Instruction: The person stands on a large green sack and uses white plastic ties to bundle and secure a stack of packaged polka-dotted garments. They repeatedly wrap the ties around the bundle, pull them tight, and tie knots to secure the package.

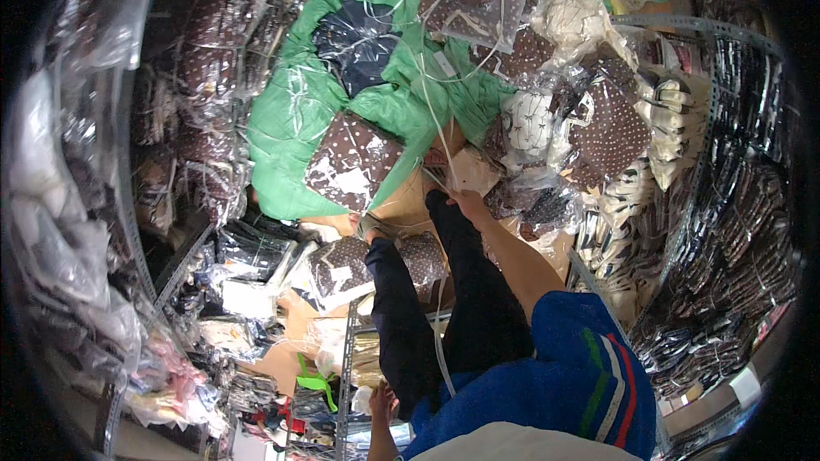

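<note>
Fingers of the right hand (464, 199) are bent and close together, pointing toward the upper left, just beside the dark trouser leg (461, 265) and below a tan package (475, 171). A thin white strap (442, 141) passes near their tips; whether they grip it, I cannot tell. Fingers of the left hand (382, 399), low in the view beside the other trouser leg (395, 316), look loosely curled and partly spread, near a metal shelf frame (344, 376); I cannot tell if they hold anything.

The strap makes a wide loop at upper centre, comes down past the right hand and continues between the legs. Left of its descending length sits a large, crumpled green bag (278, 141), upper centre, beyond the feet. On it lie a dark navy bundle (357, 44) and a brown, white-dotted packet (352, 154) in shiny clear plastic. A sandalled foot (369, 226) is just below the bag's lower edge.

Right of the bag is a rounded brown dotted bundle (608, 132). Plastic-wrapped stacks (726, 230) fill the right side. At lower left, a bright green strip (316, 382) stands out. The person wears a blue top (555, 367) with green, white and red stripes.
</note>
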{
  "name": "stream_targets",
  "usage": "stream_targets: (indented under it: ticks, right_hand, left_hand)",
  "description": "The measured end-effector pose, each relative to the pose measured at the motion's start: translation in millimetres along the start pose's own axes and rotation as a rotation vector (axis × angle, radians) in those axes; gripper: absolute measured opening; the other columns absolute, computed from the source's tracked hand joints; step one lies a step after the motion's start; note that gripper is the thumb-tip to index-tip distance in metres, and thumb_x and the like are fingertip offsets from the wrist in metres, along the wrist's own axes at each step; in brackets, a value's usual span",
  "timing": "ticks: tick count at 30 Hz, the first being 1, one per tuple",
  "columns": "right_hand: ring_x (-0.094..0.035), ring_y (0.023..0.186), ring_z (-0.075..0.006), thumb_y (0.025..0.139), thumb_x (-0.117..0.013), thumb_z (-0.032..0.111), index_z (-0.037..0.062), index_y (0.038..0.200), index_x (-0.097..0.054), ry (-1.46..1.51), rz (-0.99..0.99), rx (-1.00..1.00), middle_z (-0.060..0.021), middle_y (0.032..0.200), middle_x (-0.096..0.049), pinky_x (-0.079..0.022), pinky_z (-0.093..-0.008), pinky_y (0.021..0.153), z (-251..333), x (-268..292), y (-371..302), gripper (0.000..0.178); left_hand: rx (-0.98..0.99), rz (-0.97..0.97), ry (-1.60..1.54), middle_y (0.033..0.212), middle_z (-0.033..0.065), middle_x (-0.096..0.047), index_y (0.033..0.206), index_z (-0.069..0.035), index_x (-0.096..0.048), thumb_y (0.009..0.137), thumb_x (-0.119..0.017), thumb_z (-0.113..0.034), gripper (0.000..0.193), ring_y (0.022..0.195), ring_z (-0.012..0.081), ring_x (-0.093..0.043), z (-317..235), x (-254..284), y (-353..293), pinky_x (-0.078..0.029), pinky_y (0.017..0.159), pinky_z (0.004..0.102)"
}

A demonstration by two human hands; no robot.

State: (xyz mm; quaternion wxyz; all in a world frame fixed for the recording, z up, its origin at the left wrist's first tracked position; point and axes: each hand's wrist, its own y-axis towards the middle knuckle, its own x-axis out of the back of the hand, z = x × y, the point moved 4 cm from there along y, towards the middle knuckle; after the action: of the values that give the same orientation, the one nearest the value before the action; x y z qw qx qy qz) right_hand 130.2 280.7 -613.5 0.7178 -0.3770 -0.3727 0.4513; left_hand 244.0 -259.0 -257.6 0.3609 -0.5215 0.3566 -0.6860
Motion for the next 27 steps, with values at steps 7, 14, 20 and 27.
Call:
stream_targets:
  ticks: [7, 14, 20, 27]
  right_hand:
    - [-0.061, 0.080, -0.0115, 0.089, -0.062, 0.034, 0.0055, 0.091, -0.068, 0.842, -0.009, -0.142, -0.0031, 0.097, -0.067, -0.046, -0.0270, 0.072, 33, 21, -105, 0.029]
    - [-0.062, 0.061, -0.0209, 0.094, -0.050, 0.044, 0.0014, 0.081, -0.066, -0.188, -0.346, 0.184, -0.0101, 0.070, -0.066, -0.049, -0.0314, 0.055, 61, 115, -203, 0.047]
    - [-0.061, 0.058, -0.0216, 0.100, -0.035, 0.043, 0.0013, 0.087, -0.058, 0.325, -0.116, 0.300, -0.0125, 0.069, -0.063, -0.052, -0.0326, 0.058, 102, 87, -281, 0.049]
    - [-0.061, 0.078, -0.0182, 0.100, -0.032, 0.048, 0.0046, 0.085, -0.057, 0.333, -0.324, 0.665, -0.0095, 0.090, -0.067, -0.049, -0.0297, 0.065, 216, 88, -386, 0.052]
  left_hand:
    - [-0.157, 0.163, -0.035, 0.093, 0.0092, -0.065, 0.120, -0.014, -0.046, 0.088, -0.064, -0.042, 0.046, 0.077, 0.0172, -0.063, 5, 42, 15, -0.051, 0.060, 0.0260]
    - [-0.537, 0.227, 0.202, 0.089, 0.0076, -0.066, 0.104, -0.003, -0.058, 0.094, -0.049, -0.048, 0.048, 0.064, 0.0135, -0.062, -58, 83, 74, -0.047, 0.048, 0.0260]
    - [-0.617, 0.366, -0.258, 0.097, 0.0130, -0.063, 0.111, 0.003, -0.051, 0.091, -0.058, -0.031, 0.040, 0.077, 0.0157, -0.066, -145, 74, 44, -0.054, 0.056, 0.0268]
    - [-0.887, 0.205, -0.125, 0.067, 0.0079, -0.063, 0.084, 0.000, -0.063, 0.088, -0.062, -0.037, 0.037, 0.051, 0.0146, -0.059, -145, 116, 41, -0.047, 0.047, 0.0291]
